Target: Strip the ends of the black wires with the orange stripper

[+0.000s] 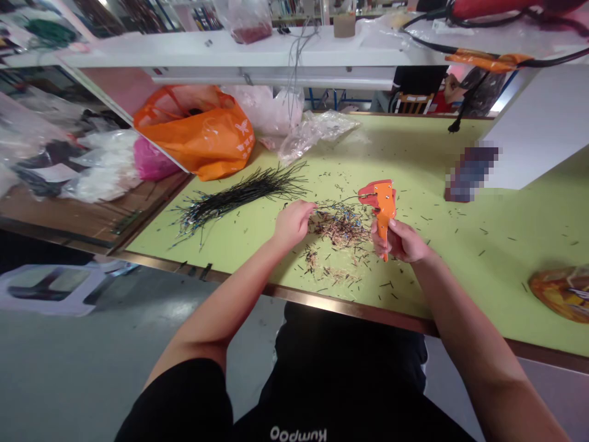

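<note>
My right hand (399, 240) is wrapped round the handle of an orange and red wire stripper (384, 205), held upright with its jaws pointing left. A thin black wire (343, 201) runs from the jaws toward my left hand (294, 223), whose fingers are pinched on its other end. Beneath and between the hands lies a pile of small wire scraps (340, 227) in black, blue and copper tones. To the left of my left hand rests a long bundle of black wires (239, 197).
An orange bag (202, 138) and clear plastic bags (317, 132) lie at the back of the green table (414, 147). A pixelated object (472, 172) leans near the white panel. At the right edge is an amber container (564, 291). A white shelf (207, 52) spans above.
</note>
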`<action>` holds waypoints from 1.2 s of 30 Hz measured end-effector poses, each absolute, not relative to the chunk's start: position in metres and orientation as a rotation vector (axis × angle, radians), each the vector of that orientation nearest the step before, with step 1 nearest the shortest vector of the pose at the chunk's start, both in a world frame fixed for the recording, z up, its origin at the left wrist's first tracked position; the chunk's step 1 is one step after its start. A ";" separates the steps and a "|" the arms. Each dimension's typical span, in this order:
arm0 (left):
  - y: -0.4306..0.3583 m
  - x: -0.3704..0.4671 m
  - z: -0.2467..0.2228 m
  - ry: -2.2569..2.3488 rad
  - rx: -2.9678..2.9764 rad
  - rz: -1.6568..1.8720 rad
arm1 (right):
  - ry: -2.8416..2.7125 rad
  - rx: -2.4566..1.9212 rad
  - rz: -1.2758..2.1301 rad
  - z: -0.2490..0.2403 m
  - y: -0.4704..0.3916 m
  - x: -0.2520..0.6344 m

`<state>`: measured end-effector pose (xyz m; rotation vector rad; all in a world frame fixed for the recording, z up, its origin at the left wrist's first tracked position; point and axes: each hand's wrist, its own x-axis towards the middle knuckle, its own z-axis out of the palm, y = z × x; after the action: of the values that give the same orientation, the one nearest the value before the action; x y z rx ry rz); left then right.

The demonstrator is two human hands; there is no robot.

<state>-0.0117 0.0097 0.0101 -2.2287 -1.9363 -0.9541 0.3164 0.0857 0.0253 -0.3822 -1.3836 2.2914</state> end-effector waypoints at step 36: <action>0.004 -0.012 0.008 -1.954 -2.115 -0.823 | -1.452 -0.398 2.239 0.028 0.086 0.315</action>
<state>-0.0125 0.0042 0.0079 -2.1151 -1.9539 -0.8233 0.3147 0.0860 0.0282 -0.3978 -1.4522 2.2393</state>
